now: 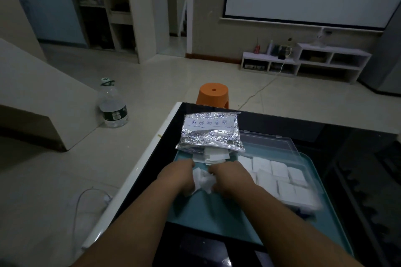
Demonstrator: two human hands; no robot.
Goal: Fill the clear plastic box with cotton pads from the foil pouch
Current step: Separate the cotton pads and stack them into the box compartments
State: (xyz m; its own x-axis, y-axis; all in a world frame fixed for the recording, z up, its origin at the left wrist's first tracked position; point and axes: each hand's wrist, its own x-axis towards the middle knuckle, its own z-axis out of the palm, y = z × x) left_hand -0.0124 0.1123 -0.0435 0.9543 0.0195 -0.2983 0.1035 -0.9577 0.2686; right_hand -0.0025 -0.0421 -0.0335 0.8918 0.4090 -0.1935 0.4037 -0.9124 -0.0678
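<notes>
The room is dim, with a tiled floor, an orange stool (213, 93) and a water bottle (112, 106) behind a dark glossy surface (271, 121). On it lies a teal tray (206, 212). The pouch (209, 134) lies at the far left of the tray, its mouth toward the person, and some pads slide out of it. Just to its right stands the box (314, 188), lid open, already with rows of pads inside. The left hand (180, 175) and the right hand (230, 176) meet near the pouch mouth, fingers curled around a bunch of pads (202, 180). I judge this as the gathering step. Next, the bunch should go right into the box, kept neat and laid flat.
</notes>
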